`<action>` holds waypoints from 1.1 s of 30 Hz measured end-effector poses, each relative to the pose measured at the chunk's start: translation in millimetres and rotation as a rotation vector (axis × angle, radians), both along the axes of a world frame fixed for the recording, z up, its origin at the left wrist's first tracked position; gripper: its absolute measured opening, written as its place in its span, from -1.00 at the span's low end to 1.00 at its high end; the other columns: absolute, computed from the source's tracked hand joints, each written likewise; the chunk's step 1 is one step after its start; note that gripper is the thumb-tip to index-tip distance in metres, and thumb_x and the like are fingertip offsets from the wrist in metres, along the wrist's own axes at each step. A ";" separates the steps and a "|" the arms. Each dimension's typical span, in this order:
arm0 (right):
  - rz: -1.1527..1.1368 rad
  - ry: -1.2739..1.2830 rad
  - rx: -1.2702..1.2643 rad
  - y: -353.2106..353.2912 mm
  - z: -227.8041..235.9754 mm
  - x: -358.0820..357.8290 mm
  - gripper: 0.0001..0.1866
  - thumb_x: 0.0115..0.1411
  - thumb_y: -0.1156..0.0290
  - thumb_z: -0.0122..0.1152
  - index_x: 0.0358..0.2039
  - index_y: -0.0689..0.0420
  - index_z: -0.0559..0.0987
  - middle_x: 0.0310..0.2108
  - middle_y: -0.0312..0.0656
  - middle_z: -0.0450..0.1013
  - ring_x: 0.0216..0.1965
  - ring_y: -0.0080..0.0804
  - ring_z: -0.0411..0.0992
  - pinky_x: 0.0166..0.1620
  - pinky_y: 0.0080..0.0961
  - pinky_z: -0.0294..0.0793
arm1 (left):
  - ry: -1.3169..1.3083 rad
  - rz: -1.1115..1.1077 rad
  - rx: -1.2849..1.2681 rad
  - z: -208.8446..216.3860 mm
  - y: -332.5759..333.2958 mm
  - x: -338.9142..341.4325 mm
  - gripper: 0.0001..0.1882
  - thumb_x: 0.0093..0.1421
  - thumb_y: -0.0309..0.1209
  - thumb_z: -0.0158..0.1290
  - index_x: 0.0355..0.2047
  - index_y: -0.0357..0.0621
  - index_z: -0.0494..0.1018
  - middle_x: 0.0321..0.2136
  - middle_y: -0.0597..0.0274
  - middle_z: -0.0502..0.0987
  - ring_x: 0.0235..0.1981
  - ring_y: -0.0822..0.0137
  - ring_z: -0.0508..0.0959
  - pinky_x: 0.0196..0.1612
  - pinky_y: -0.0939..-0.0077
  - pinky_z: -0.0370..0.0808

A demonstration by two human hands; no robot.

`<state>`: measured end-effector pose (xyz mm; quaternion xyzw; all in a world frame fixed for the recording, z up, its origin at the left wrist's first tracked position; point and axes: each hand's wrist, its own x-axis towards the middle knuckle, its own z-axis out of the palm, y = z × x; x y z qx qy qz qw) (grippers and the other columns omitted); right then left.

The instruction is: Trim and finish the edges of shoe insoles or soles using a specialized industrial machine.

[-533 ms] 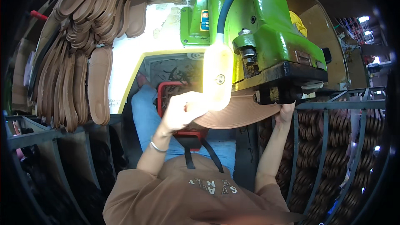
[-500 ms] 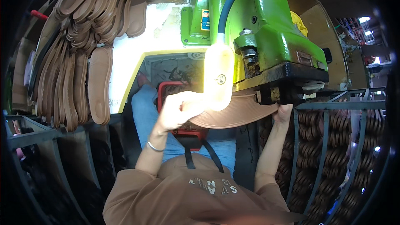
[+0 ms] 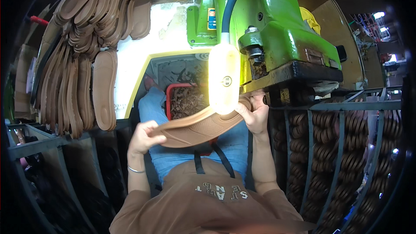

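Observation:
A brown shoe sole [image 3: 197,131], slightly bent and with its patterned face showing, stretches between my two hands above my lap. My left hand [image 3: 144,138] pinches its left end, thumb on the near face. At the other end my right hand [image 3: 256,115] grips the sole, thumb in front and fingers behind. That right end lies just below the bright lamp [image 3: 225,78] and left of the dark working head [image 3: 284,95] of the green machine [image 3: 284,30]. The lamp's glare hides part of the sole's upper edge.
Many brown soles [image 3: 104,89] lie piled on the white tabletop [image 3: 130,60] at left. Under the table's cutout, a red bin [image 3: 169,104] holds brown scraps. Metal racks [image 3: 310,147] with stacked soles stand at right, and another rack [image 3: 60,164] at left.
The sole has moved left and nearer to me, away from the machine head. My left hand went left and down; my right hand shifted left. More of the sole's patterned face shows.

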<state>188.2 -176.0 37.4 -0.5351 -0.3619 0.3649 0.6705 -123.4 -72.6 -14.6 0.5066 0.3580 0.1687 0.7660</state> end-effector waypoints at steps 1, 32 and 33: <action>-0.006 -0.027 -0.039 1.6 0.0 -0.2 -0.67 0.01 0.58 0.28 -0.17 0.32 0.47 -0.28 -0.20 0.48 -0.27 -0.49 0.46 -0.16 -0.58 0.46 | 0.050 -0.067 -0.034 -9.2 -13.1 2.4 -0.78 -0.07 -0.50 0.29 -0.48 -0.24 0.43 -0.48 0.25 0.54 -0.42 0.52 0.51 -0.34 0.60 0.46; -0.039 0.139 -0.043 -9.8 11.5 -13.4 -0.63 0.14 0.52 0.16 -0.12 0.32 0.23 -0.44 -0.09 0.48 -0.60 -0.53 0.43 -0.60 -0.66 0.40 | 0.065 0.218 1.160 58.1 5.7 92.2 -0.60 -0.37 -0.28 0.45 -0.65 -0.23 0.48 -0.72 0.22 0.46 -0.71 0.37 0.47 -0.61 0.58 0.38; -0.034 0.144 -0.043 -7.9 9.2 -13.1 -0.63 0.14 0.52 0.16 -0.12 0.32 0.23 -0.44 -0.09 0.48 -0.60 -0.53 0.43 -0.60 -0.66 0.40 | 0.097 0.251 1.230 55.3 0.6 86.7 -0.58 -0.39 -0.22 0.45 -0.66 -0.21 0.47 -0.71 0.23 0.46 -0.71 0.36 0.47 -0.61 0.57 0.39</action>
